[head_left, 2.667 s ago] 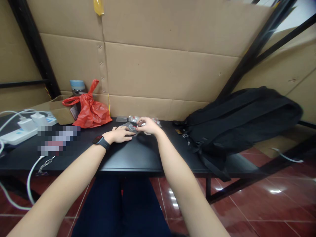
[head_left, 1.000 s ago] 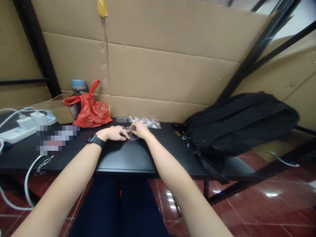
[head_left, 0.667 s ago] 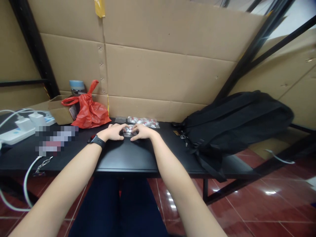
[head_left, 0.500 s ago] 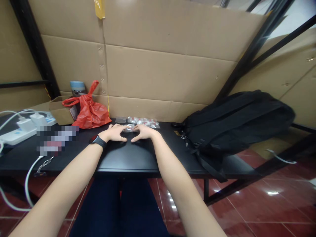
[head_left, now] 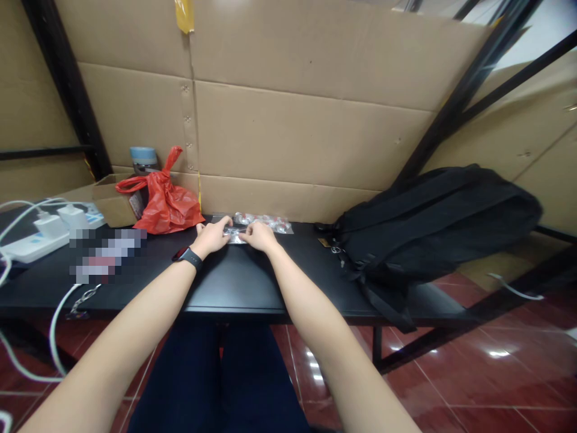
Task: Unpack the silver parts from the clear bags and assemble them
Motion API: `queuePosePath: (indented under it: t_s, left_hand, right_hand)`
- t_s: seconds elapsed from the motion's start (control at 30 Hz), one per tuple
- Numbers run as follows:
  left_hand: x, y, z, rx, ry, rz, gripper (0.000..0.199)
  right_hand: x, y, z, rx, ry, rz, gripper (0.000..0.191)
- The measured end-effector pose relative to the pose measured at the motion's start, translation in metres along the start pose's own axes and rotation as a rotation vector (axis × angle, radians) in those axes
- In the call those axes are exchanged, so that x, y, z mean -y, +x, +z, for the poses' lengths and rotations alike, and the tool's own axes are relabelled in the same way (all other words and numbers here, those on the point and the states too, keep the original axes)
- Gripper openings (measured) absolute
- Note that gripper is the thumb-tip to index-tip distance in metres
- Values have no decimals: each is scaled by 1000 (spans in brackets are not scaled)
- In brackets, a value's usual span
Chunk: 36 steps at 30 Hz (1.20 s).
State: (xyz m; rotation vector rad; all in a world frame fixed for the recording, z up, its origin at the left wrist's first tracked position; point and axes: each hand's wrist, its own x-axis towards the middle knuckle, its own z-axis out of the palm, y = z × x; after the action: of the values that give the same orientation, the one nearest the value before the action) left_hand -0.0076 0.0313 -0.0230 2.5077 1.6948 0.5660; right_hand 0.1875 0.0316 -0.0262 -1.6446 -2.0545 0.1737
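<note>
A small shiny clear plastic packet [head_left: 235,238] lies between my two hands, low over the black table [head_left: 234,282]. My left hand [head_left: 213,237], with a dark watch on its wrist, is closed on the packet's left end. At the right end, the fingers of my right hand [head_left: 261,236] pinch it. What the packet contains is too small to make out. Just behind my right hand, a row of similar clear packets [head_left: 282,225] with reddish bits lies along the cardboard wall.
To the left are a red plastic bag [head_left: 166,207], a cardboard box [head_left: 112,204], a blue-lidded bottle [head_left: 143,156] and a white power strip [head_left: 27,245] with cables. A black backpack [head_left: 442,222] covers the table's right side. A cardboard wall [head_left: 288,132] closes off the back.
My fingers have gone from spread around the packet to closed on its two ends. My left hand has shifted slightly right, and more of the packet shows flat between the hands.
</note>
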Motion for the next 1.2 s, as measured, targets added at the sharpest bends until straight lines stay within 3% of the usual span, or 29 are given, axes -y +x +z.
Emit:
queuePosePath:
  t_s: [0.1, 0.23, 0.4, 0.53, 0.67, 0.83, 0.93, 1.07, 1.2]
  left_hand:
    - [1, -1, 2, 12, 84, 35, 32]
    - [4, -2, 2, 25, 121, 46, 37]
    - [10, 0, 1, 88, 92, 24, 46]
    - [12, 4, 1, 32, 61, 7, 34]
    - [11, 6, 4, 23, 32, -21, 36]
    - [8, 4, 6, 46, 59, -39, 39]
    - [7, 2, 6, 29, 88, -53, 46]
    - [6, 1, 8, -1, 104, -42, 45]
    - [7, 1, 6, -31, 104, 13, 41]
  right_hand:
    - [1, -1, 1, -106, -79, -71, 34]
    - [2, -4, 0, 6, -88, -251, 27]
    - [1, -8, -4, 164, -6, -162, 30]
    - [-8, -5, -8, 153, 156, -103, 33]
    - [-16, -2, -8, 161, 305, -117, 35]
    - [-14, -4, -7, 71, 143, -26, 37]
    - [-11, -4, -10, 49, 84, -150, 31]
    - [-11, -2, -10, 186, 149, -382, 19]
    - [-15, 0, -5, 168, 124, -313, 18]
